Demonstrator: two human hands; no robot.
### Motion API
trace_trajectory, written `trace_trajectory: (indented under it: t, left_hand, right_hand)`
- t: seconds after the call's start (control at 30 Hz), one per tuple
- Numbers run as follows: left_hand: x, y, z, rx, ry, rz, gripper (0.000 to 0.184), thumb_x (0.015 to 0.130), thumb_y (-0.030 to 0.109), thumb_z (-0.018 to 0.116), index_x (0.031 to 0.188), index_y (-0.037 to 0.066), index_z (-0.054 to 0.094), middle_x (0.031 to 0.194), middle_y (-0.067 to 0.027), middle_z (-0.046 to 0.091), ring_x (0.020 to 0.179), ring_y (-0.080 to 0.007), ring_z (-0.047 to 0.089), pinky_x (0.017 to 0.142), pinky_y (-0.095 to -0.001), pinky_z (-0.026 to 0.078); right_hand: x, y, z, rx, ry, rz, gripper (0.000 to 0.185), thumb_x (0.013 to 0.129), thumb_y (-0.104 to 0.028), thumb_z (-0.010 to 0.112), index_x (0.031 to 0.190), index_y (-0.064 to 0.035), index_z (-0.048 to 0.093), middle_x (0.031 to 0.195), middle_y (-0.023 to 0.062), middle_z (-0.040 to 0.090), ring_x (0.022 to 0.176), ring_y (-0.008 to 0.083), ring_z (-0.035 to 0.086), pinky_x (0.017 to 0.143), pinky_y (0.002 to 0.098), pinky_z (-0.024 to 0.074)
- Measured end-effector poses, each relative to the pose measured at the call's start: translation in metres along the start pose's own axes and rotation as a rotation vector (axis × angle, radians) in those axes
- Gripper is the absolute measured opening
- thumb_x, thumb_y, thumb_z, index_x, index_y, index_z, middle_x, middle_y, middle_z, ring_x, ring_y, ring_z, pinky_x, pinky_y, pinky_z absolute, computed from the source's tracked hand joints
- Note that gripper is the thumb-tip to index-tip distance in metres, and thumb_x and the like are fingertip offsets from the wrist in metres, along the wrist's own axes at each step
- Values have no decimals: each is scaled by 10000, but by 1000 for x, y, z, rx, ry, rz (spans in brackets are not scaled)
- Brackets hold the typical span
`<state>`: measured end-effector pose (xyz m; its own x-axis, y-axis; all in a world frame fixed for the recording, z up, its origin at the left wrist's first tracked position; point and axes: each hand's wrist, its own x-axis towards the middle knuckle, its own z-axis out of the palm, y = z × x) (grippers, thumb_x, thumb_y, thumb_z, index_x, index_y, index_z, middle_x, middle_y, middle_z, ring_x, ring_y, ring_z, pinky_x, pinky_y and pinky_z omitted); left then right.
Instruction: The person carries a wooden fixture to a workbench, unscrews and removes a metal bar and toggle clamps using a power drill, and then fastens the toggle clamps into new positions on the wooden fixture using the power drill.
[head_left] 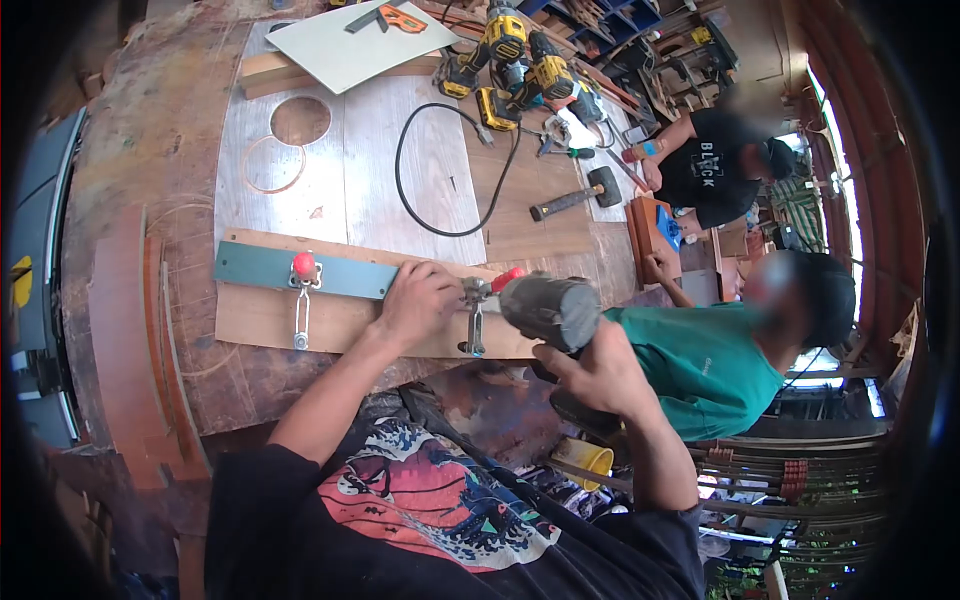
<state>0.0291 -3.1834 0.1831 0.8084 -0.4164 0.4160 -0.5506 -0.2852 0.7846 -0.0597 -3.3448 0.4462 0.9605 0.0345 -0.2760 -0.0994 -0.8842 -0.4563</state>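
Right hand (pixel 603 372) grips the power drill (pixel 552 310), just right of the blue-grey strip (pixel 345 277), which runs left to right along the worktop (pixel 150 130); the nearer left hand (pixel 422 298) covers its right end, grip unclear.

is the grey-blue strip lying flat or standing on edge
Lying flat: the strip shows its broad face upward, above the brown board.

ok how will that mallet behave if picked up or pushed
The mallet likely feels head-heavy, its thick head sitting at one end of a slimmer handle. Pushed, it would probably swivel rather than roll, since the handle juts out.
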Motion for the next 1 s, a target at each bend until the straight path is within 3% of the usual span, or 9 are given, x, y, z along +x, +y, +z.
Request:
trace_trajectory:
  t: [0.07, 0.13, 0.17, 0.27, 0.3, 0.47, 0.57, 0.67, 1.0]
  left_hand:
    - [8, 0, -6, -244, 45, -185, 176, 824, 156, 747, 976, 70, 770, 1031, -75, 744, 1127, -299, 639, 976, -440, 486]
    - [30, -9, -9, -139, 72, -224, 233, 887, 130, 703, 1090, 21, 740, 1097, -147, 729, 1144, -361, 641, 1003, -450, 493]
    - [40, -12, -10, -90, 87, -239, 262, 919, 117, 680, 1147, -3, 725, 1130, -184, 721, 1153, -392, 642, 1016, -455, 496]
    - [47, -30, 1, -29, 30, -226, 385, 835, 70, 683, 1211, -8, 704, 1086, -208, 715, 1161, -374, 618, 994, -445, 500]
    - [43, -30, 0, -19, -22, -182, 393, 827, 74, 685, 1213, 5, 709, 1121, -199, 714, 1163, -366, 619, 1011, -449, 488]
    - [29, 7, -38, 119, -390, -62, 439, 788, 125, 715, 1224, 79, 741, 1273, -117, 705, 1187, -319, 614, 1093, -460, 414]
    - [24, -5, -27, 98, -301, 35, 419, 784, 143, 722, 1200, 116, 765, 1261, -46, 720, 1210, -280, 599, 1121, -443, 377]
    - [23, -8, -26, 118, -341, 21, 397, 786, 160, 727, 1178, 116, 776, 1260, -14, 723, 1245, -255, 578, 1119, -424, 377]
    - [26, -1, -35, 93, -331, -33, 334, 771, 205, 764, 1099, 145, 788, 1156, -11, 741, 1183, -246, 588, 1034, -401, 402]
  right_hand:
    - [-2, -3, -8, 38, -10, 9, 435, 886, -220, 735, 1250, -6, 632, 1084, 256, 714, 1041, 458, 671, 907, 469, 532]
    - [-1, -1, -8, 48, 24, -27, 417, 884, -230, 741, 1226, -13, 645, 1082, 253, 714, 1028, 455, 675, 893, 468, 535]
    - [0, -11, -9, -1, -43, 78, 438, 891, -242, 736, 1214, 30, 618, 1049, 288, 709, 1003, 484, 674, 880, 497, 536]
    - [13, 2, 12, -97, -37, 50, 489, 904, -259, 728, 1212, 88, 573, 1003, 343, 693, 989, 521, 667, 875, 533, 530]
    - [18, 8, 17, -150, -48, 36, 536, 913, -276, 723, 1211, 130, 538, 965, 379, 678, 981, 551, 655, 881, 558, 524]
    - [35, 11, 29, -188, -73, 95, 556, 912, -292, 728, 1220, 128, 531, 958, 367, 690, 975, 542, 666, 879, 557, 532]
    - [40, 5, 33, -215, -98, 145, 563, 910, -294, 729, 1218, 132, 528, 957, 363, 694, 976, 533, 673, 869, 559, 534]
    - [42, 0, 34, -215, -97, 164, 563, 906, -299, 734, 1199, 139, 537, 964, 361, 694, 979, 528, 674, 863, 559, 536]
    - [55, 1, 36, -224, -102, 173, 544, 881, -281, 739, 1212, 115, 565, 1096, 358, 676, 1079, 513, 651, 927, 521, 530]
